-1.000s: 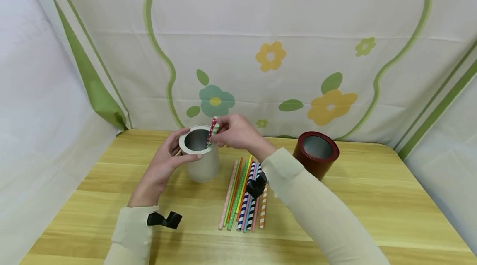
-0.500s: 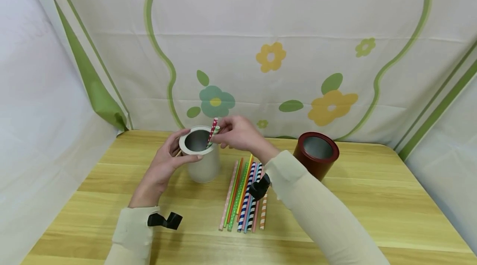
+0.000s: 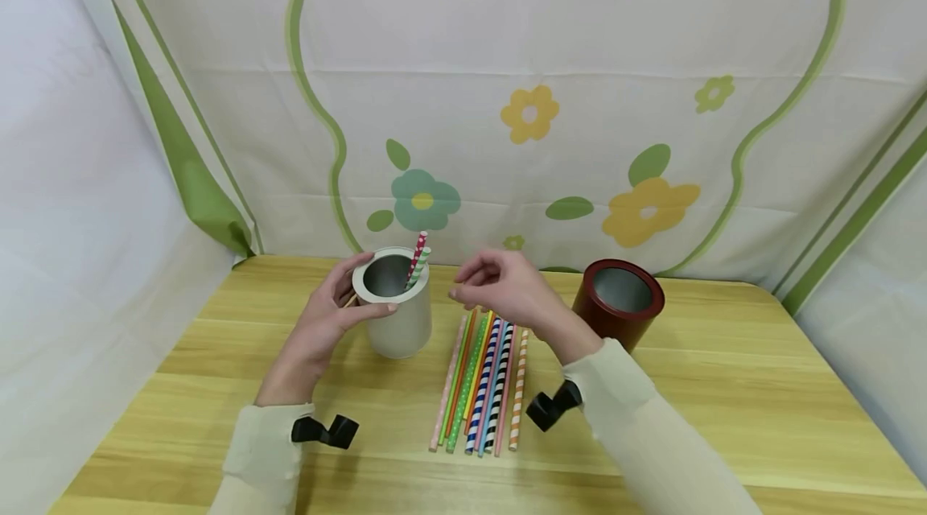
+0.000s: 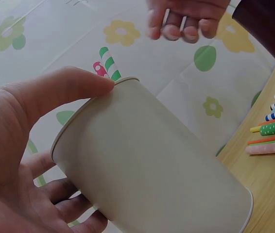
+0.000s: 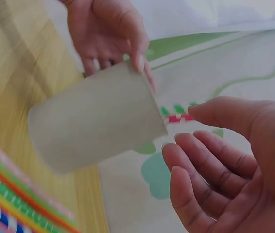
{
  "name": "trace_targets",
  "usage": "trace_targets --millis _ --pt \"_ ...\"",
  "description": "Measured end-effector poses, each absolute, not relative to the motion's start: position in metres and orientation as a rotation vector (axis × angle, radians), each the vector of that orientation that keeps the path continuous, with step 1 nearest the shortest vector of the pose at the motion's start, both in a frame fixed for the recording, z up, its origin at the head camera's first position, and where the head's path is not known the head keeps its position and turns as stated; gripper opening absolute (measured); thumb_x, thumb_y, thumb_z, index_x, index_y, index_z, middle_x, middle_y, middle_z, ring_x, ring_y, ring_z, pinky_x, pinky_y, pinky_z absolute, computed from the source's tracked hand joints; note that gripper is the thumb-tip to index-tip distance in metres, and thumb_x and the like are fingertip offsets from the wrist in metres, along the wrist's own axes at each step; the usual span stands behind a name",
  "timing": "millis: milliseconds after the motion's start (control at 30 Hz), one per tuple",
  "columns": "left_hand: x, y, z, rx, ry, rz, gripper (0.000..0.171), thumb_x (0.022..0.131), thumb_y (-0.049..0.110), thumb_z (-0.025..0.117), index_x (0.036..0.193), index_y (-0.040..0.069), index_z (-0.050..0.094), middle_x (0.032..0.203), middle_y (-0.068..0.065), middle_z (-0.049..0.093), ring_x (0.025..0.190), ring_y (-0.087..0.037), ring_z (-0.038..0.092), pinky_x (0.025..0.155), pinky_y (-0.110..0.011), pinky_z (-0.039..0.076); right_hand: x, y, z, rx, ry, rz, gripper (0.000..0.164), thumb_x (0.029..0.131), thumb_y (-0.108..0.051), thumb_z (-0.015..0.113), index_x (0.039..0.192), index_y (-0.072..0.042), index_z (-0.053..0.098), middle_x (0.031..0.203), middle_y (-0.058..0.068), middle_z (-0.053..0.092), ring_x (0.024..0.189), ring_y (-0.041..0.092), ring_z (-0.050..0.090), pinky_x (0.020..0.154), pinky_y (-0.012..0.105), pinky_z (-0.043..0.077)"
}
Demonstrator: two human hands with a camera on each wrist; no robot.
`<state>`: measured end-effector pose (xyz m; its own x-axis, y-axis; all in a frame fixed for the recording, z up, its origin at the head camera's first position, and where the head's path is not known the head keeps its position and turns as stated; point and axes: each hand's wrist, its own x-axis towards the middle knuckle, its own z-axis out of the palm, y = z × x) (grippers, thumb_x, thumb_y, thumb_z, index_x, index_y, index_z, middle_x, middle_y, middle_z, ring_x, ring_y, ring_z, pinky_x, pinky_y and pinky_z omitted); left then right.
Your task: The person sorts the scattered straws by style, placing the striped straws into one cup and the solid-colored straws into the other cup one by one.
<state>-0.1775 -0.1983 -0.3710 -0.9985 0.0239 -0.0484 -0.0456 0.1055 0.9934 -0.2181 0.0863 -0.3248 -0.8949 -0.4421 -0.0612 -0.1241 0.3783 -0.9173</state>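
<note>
My left hand (image 3: 315,330) holds an upright off-white can (image 3: 402,328) by its upper part, the thumb at the rim and the other fingers round the far side. Two paper straws lean against the can's right rim inside it: a red one with white dots (image 3: 421,243) and a green-and-white striped one (image 3: 422,264). To the right of the can, above the table, my right hand (image 3: 510,288) hovers with loosely bent fingers and nothing in them. The right wrist view shows a gap between its fingertips (image 5: 167,147) and the can.
Several paper straws (image 3: 481,386) in mixed colours and patterns lie side by side below my right hand. A dark red can (image 3: 599,314) stands to their right, partly behind my right wrist. A flowered cloth (image 3: 449,121) hangs along the wooden table's (image 3: 724,386) back edge.
My right hand has let go of the two straws and moved right, away from the off-white can. The straws now lean in it. My left hand has kept its hold.
</note>
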Motion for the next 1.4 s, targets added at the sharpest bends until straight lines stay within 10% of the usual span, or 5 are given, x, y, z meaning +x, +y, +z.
trace_targets --millis 400,1400 --pt "-0.176 -0.200 -0.369 -0.025 2.301 2.061 0.093 0.091 0.008 0.082 0.169 0.021 0.033 0.174 -0.006 0.039 0.161 -0.030 0.033 0.128 -0.053 0.029 -0.200 0.127 -0.375 -0.259 2.356 -1.666 0.028 0.097 -0.022 0.080 0.117 -0.005 0.071 0.104 0.011 0.074 0.092 0.033 0.072 0.083 0.048 0.064" --pt "-0.178 -0.210 -0.372 0.016 2.362 1.991 0.091 0.093 0.012 0.083 0.168 0.022 0.034 0.173 -0.004 0.039 0.158 -0.029 0.035 0.118 -0.040 0.037 -0.169 0.135 -0.443 0.110 2.563 -1.577 0.021 0.091 -0.017 0.086 0.103 -0.008 0.071 0.078 0.006 0.072 0.054 0.019 0.065 0.052 0.034 0.057"
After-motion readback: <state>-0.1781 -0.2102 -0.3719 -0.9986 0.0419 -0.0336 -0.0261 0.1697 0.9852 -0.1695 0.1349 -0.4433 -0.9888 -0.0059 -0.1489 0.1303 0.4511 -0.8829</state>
